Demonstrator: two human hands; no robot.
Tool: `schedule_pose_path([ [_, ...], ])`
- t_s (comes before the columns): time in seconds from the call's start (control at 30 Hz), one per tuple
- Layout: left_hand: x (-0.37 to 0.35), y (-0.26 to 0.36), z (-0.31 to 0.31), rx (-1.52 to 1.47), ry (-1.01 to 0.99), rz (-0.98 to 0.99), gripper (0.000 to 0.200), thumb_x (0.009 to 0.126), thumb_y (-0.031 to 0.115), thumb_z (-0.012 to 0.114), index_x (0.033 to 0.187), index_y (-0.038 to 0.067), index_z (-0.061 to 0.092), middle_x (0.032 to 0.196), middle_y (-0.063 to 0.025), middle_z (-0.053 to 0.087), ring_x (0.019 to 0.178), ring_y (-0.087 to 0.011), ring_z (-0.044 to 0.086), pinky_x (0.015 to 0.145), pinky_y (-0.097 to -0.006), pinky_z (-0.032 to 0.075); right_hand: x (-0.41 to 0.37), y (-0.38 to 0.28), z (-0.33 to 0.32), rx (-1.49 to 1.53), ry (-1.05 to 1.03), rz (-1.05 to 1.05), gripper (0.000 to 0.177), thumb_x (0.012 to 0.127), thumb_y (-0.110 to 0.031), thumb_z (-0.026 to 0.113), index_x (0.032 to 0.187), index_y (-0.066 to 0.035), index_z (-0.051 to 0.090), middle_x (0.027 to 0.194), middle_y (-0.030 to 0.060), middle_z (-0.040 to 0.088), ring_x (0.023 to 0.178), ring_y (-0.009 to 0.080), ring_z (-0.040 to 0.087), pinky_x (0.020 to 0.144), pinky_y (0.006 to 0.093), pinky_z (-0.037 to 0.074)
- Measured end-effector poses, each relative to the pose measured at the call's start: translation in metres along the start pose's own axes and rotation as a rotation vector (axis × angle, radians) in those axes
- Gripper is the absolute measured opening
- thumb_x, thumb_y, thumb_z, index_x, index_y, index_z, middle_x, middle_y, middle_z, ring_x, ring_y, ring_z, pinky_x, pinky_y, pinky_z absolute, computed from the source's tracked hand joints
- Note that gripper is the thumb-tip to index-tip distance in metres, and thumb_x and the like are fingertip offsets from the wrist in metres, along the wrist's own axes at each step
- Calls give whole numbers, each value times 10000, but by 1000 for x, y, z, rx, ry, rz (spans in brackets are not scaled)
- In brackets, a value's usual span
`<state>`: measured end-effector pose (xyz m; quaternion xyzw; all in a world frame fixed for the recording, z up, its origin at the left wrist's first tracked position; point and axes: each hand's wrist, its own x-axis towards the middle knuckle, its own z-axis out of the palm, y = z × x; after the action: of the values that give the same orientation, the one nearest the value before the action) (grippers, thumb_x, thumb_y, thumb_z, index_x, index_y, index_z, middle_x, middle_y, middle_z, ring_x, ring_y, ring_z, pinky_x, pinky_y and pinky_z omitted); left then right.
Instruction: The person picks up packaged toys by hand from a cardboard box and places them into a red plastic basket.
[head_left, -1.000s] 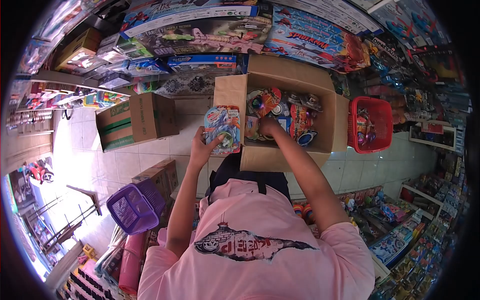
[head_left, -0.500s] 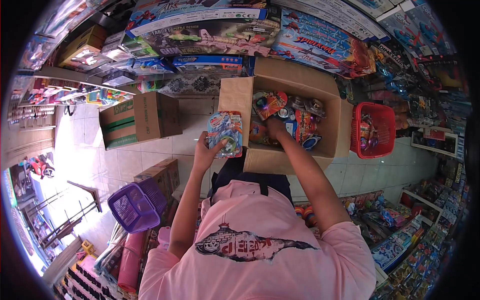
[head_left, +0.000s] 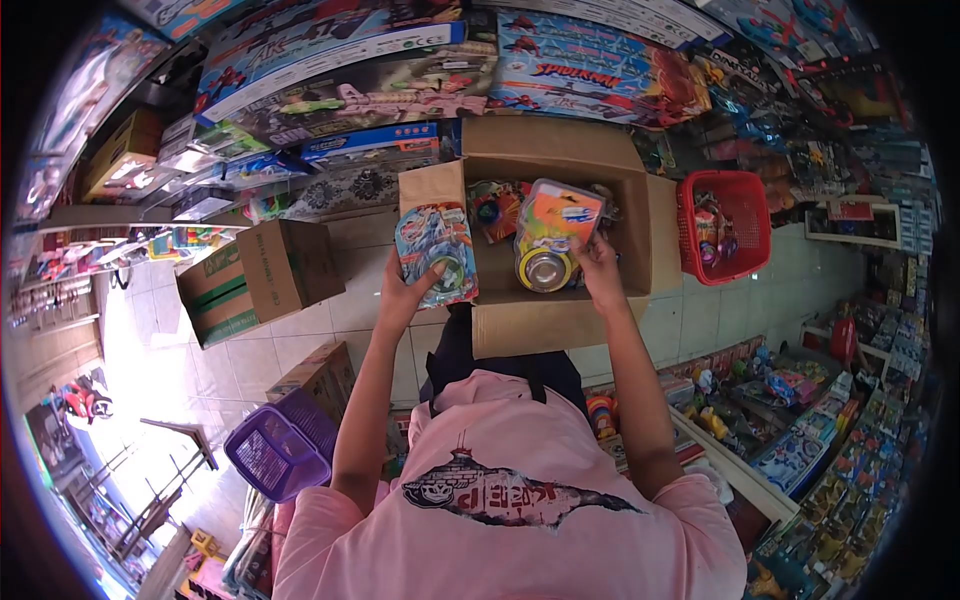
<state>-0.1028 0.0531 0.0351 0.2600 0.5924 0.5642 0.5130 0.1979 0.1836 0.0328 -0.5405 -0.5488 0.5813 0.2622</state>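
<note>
My left hand (head_left: 407, 289) grips blue blister-packed toys (head_left: 433, 240) by their lower left edge, with the thumb over a round green part. They are upright beside the left flap of an open cardboard box (head_left: 557, 325). My right hand (head_left: 598, 270) pinches the right edge of an orange and yellow blister-packed toy (head_left: 562, 222), which has a round silver and yellow part at its bottom. It is held over the box opening. Behind it, a red toy pack (head_left: 497, 212) shows inside the box; other contents are mostly hidden.
A red plastic basket (head_left: 758, 232) with packed toys stands right of the box. A closed carton (head_left: 285, 270) lies on the tiles to the left, and a purple basket (head_left: 290, 450) stands lower left. Boxed toys (head_left: 590, 75) line the shelf ahead.
My right hand has come up out of the box with the orange and yellow toy pack. My left hand still holds the blue packs. The view has shifted slightly.
</note>
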Motion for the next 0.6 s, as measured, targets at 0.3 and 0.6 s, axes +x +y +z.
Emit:
schedule_pose_path([
  [0.3,5,-2,55,51,-217,-46,629,836,147,775,1335,-43,443,1175,-113,632,1056,-170,624,924,-315,503,-61,5,-25,859,197,157,388,1037,-284,487,1335,-36,493,1292,60,572,1167,164,560,1010,336,437],
  [0.6,-45,-18,154,129,-357,-78,625,836,165,778,1335,-29,456,1180,-101,632,1052,-162,622,936,-315,493,-141,30,-97,1171,100,298,567,939,-494,588,1288,-49,545,1191,86,650,1050,206,649,904,357,534],
])
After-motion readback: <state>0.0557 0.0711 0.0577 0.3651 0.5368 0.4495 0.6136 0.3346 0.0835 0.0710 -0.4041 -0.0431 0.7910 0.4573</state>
